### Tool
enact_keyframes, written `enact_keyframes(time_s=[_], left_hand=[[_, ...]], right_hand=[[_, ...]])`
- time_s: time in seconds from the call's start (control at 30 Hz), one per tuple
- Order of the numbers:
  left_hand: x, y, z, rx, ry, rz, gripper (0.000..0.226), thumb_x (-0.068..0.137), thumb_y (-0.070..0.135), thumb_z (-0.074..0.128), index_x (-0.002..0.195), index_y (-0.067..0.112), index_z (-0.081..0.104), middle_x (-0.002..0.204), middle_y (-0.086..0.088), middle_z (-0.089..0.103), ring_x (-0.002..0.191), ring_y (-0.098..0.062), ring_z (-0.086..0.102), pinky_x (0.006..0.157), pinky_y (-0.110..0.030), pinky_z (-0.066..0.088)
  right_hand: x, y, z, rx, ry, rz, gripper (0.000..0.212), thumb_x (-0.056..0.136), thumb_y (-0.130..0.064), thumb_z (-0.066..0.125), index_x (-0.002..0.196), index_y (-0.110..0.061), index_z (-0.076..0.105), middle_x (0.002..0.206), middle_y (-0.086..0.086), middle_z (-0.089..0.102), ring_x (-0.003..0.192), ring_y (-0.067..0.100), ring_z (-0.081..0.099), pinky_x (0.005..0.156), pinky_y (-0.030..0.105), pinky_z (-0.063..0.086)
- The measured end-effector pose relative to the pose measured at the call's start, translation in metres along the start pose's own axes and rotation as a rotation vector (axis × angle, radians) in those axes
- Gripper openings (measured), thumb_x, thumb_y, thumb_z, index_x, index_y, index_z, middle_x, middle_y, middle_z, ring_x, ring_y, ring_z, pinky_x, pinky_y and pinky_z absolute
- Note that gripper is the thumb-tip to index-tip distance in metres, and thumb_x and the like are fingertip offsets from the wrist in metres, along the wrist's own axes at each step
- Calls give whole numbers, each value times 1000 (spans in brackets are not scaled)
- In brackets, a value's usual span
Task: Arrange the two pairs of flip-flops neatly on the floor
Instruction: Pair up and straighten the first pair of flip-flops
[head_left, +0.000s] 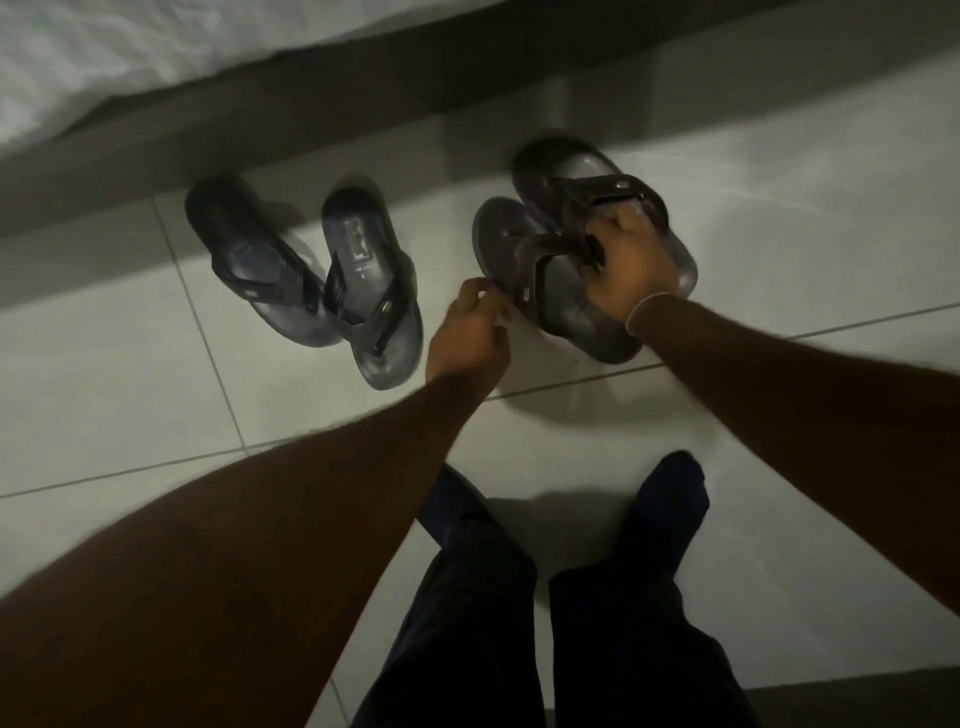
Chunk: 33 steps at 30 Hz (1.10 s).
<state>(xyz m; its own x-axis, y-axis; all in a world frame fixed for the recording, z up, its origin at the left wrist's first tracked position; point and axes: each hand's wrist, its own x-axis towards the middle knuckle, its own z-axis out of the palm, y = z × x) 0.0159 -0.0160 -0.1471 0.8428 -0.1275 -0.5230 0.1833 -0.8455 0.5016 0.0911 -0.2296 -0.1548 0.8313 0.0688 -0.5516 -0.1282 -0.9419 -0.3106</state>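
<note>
Gripping brown flip-flops' (561, 260) straps, right hand (631, 270); left hand (467, 332) beside.

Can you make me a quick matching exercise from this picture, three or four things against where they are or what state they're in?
Things:
1. black flip-flops
2. brown flip-flops
3. left hand
4. white bedding

States:
A. top left, behind the flip-flops
B. held by the straps in the right hand
C. overlapping, crossed on the tile floor
D. pinching a brown strap's edge

Pairs: 1-C, 2-B, 3-D, 4-A
</note>
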Motion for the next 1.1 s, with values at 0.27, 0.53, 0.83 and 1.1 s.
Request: enact_keyframes(time_s=[0.27,0.53,0.83,1.1], left_hand=[[25,-8,-22,151,270,33,43,87,13,64,130,7,64,144,-18,55,130,-41,52,105,-54,46],[76,9,-29,286,44,116,68,99,34,58,162,15,41,169,-12,37,155,-36,32,124,-52,29],[71,1,-10,-95,-51,-155,52,104,28,63,154,19,51,145,-9,52,114,-31,66,103,-46,56],[61,7,21,-435,40,-288,47,96,20,79,140,23,62,107,22,58,106,-13,60,74,-3,48]], right_hand=[[21,3,-32,-241,-104,-223,57,86,-11,73,142,-21,69,157,9,53,147,40,47,125,56,36],[24,-10,-28,-295,4,-434,25,90,-22,75,112,-28,86,149,1,63,141,38,52,123,52,34],[-18,10,14,714,190,730,52,99,-39,75,145,-20,59,150,10,52,135,38,59,116,50,52],[-18,40,17,544,159,496,47,97,-36,75,137,-13,66,137,18,63,125,42,66,112,43,53]])
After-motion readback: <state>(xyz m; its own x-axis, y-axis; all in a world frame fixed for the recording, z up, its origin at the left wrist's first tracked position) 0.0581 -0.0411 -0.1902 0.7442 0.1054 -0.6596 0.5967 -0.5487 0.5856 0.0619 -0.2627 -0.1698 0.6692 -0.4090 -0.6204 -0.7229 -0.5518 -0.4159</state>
